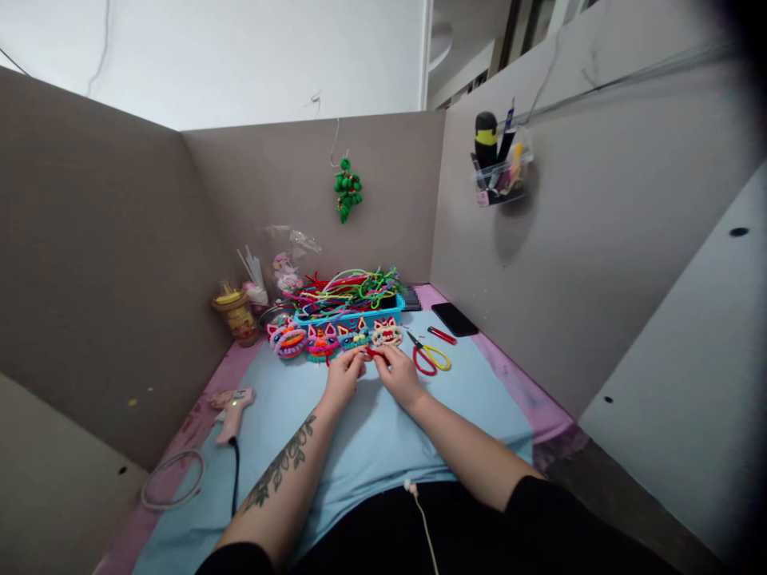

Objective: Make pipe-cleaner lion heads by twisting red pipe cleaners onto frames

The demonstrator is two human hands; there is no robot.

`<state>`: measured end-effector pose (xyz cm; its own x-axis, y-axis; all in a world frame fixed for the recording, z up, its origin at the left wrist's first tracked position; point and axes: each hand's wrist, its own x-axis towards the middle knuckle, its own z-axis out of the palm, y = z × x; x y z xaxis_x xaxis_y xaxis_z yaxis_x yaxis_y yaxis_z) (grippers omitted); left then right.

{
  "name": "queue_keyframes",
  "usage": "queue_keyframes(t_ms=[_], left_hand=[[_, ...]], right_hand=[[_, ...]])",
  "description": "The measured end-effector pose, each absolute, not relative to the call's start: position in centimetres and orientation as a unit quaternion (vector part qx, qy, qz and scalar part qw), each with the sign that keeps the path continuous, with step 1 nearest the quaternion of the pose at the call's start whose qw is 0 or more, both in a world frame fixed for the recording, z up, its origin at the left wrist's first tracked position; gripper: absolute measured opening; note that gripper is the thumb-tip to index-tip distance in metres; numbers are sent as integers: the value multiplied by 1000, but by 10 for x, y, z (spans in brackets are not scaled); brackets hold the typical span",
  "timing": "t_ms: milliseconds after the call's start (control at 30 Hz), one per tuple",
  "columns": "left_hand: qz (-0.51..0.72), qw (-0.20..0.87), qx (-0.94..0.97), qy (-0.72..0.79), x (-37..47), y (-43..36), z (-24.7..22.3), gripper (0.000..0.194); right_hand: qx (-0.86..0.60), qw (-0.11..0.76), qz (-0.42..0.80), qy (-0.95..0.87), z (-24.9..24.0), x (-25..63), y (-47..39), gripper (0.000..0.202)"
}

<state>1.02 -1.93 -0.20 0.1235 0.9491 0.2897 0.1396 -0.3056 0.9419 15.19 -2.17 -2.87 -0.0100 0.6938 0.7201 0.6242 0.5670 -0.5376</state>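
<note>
My left hand (346, 372) and my right hand (395, 372) meet above the blue cloth, each pinching a small piece of red pipe cleaner (370, 352). Most of that piece is hidden by my fingers. Just beyond my hands stands a row of fuzzy animal heads: a pink and purple head (286, 339), a pink and orange head (322, 342), a teal head (353, 334) and a cream head with red (387, 331). Scissors (429, 356) with one red and one yellow handle lie to the right of my right hand.
Behind the heads, a blue basket (353, 317) holds many colored pipe cleaners (351, 289). A red utility knife (442, 335) and a black phone (455, 319) lie at right. A pink glue gun (235, 411) with its cord and a cup (238, 315) are at left. Grey partitions (300, 184) surround the table.
</note>
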Motion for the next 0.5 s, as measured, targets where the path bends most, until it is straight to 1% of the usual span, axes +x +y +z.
queue_keyframes(t_ms=[233,500], left_hand=[[500,410,620,444,12,-21,-5,31],[499,421,599,464,14,-26,-2,37]], right_hand=[[-459,530,-22,-713,-29,151,-20,15],[-456,504,-78,-729,-32,152,-18,17]])
